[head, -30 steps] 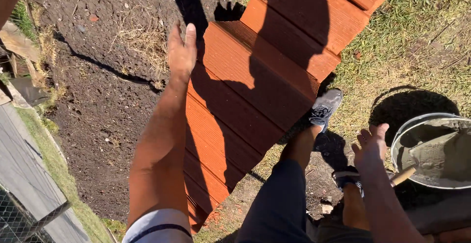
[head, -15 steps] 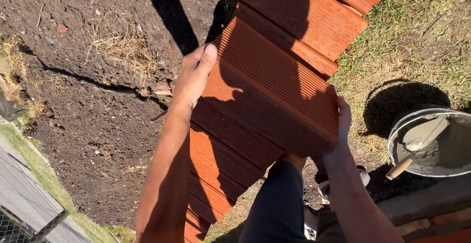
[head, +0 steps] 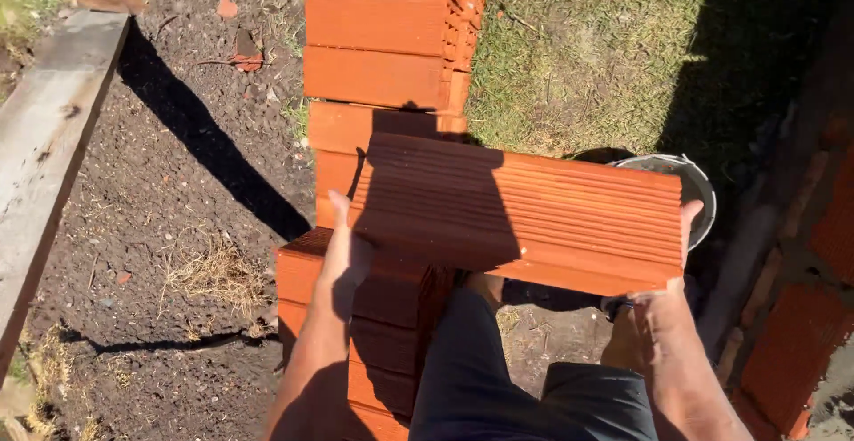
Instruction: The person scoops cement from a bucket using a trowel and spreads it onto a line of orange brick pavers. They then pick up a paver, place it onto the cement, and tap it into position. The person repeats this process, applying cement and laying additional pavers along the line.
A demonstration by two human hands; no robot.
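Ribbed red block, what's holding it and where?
Both hands hold the ribbed red block by its short ends: left hand at one end, right hand at the other.

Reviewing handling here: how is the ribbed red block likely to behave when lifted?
Ribbed red block looks rigid, spanning between left hand and right hand without sagging. Ridges probably aid grip. Likely brittle if dropped.

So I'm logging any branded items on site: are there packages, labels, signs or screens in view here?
None in view.
Ribbed orange clay block: held across the middle between left hand and right hand, bare of labels.
Grey metal bucket: round, behind the block's right end, unmarked.
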